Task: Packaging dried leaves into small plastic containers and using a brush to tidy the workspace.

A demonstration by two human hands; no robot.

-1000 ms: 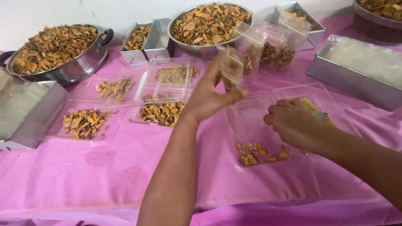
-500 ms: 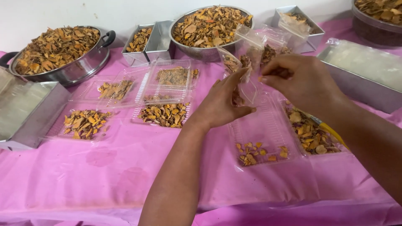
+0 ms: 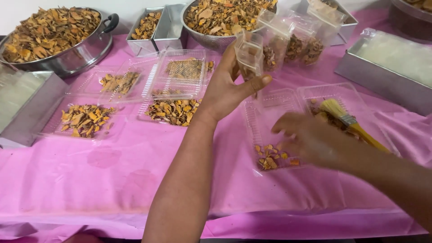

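Landmark: open clear plastic clamshell tray (image 3: 274,135), lying flat on bench under pink cloth (image 3: 112,180), few orange-brown dried chips in its near corner.

Left hand (image 3: 227,87) just above tray's far-left edge, raised off bench. Fingers (image 3: 261,81) closed around small clear plastic pouch (image 3: 249,56) partly filled with brown dried chips; pouch upright, mouth up.

Right hand (image 3: 310,139) over tray's right half, blurred. Fingers loosely curled, holding nothing visible; contact with tray: cannot tell.

Yellow-handled brush with pale bristles (image 3: 348,121) just right of tray, lying in second clear clamshell half (image 3: 346,96), bristles pointing away.

Left of tray: clear clamshell of orange chips (image 3: 173,110), closed clear clamshell (image 3: 184,74) behind it, further two shallow clear trays of chips (image 3: 85,119) farther left.

Behind tray: row of filled upright clear pouches (image 3: 299,42), steel colander heaped with dried chips (image 3: 216,18), two small square steel tins (image 3: 155,29).

Far left of tray: large steel pot with black handle (image 3: 58,38), full of chips. Far right: rectangular steel pan (image 3: 387,67).
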